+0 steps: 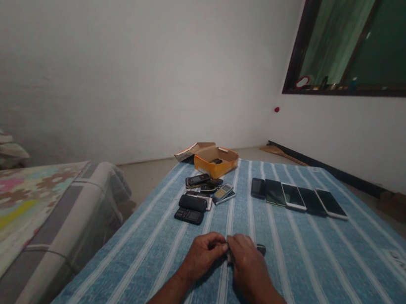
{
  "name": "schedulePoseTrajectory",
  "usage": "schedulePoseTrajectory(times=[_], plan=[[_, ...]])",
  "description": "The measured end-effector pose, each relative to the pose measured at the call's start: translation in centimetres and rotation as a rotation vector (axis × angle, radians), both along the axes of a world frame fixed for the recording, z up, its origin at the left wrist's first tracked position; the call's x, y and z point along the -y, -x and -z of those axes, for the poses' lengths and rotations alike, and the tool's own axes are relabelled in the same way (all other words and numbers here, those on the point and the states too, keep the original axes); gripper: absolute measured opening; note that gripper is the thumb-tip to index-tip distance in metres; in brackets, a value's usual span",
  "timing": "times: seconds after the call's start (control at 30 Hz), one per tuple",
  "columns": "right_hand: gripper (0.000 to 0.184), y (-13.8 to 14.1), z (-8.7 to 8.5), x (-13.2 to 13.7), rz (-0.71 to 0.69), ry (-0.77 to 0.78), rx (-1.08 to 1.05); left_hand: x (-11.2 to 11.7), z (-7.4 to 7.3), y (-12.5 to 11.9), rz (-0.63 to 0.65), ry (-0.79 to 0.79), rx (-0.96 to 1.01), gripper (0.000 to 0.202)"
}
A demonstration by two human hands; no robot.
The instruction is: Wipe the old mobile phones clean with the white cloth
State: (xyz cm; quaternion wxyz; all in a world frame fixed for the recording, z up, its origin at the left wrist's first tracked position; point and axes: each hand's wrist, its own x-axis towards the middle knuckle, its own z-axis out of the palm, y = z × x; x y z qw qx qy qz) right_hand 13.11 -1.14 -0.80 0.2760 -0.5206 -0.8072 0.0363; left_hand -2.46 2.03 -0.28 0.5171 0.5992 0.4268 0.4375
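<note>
The left hand [202, 256] and right hand [248, 262] curl nearly closed and meet, pinching a small pale item [227, 253] too hidden to identify, with a small dark object [260, 249] just beyond the right hand. They rest on a blue striped cloth [322, 292]. Keypad phones [189, 215] lie ahead to the left, smartphones [299, 197] lie in a row ahead to the right, and an open orange cardboard box [215, 161] sits at the cloth's far edge.

Left hand [203, 257] and right hand [248, 267] sat close together on the striped bedsheet [324, 282]. Room to pass ran right of them, up to the row of smartphones [299, 198]. Ahead-left, keypad phones [189, 215] blocked the way to the cardboard box [215, 164]. Beyond the sheet's left edge, the neighbouring bed [11, 216] stood in the way.
</note>
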Motion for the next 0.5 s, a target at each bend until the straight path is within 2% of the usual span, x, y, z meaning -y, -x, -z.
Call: schedulePoseTrajectory(times=[0.1, 0.3, 0.5], plan=[[0.036, -0.2, 0.0, 0.1, -0.015, 0.003, -0.006, -0.1, 0.1, 0.0, 0.007, 0.003, -0.001, 0.023], [0.039, -2.3, -0.7, -0.1, -0.028, 0.108, -0.032, -0.2, 0.4, 0.0, -0.014, -0.002, -0.01, 0.022], [0.027, -1.2, -0.7, 0.0, 0.011, 0.067, -0.046, -0.2, 0.5, 0.0, 0.001, -0.016, -0.025, 0.022]])
